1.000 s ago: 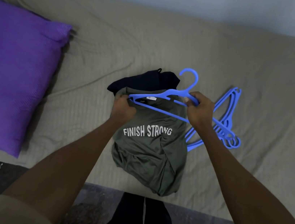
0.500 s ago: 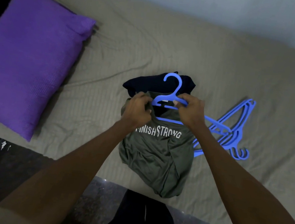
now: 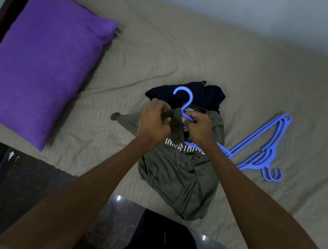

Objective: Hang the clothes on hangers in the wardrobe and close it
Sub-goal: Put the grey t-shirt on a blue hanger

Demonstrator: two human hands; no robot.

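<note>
Olive shirt (image 3: 177,174) spread on bed (image 3: 190,50), near edge. Collar pinched by left hand (image 3: 155,123); blue hanger (image 3: 184,106) gripped at neck by right hand (image 3: 199,127). Hanger arm best fed fully through neck opening, fabric kept slack. Spare hangers (image 3: 260,152) lying right.

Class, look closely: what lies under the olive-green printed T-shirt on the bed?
A dark navy garment pokes out beyond the olive-green printed T-shirt, both resting on the beige bedsheet. How far the navy garment extends underneath is hidden.

Shirt lettering (image 3: 185,148): partly covered by the hands, unreadable. Blue hanger (image 3: 185,104): left arm hidden inside olive shirt (image 3: 178,179). Purple pillow (image 3: 39,62): cut by left edge.
</note>
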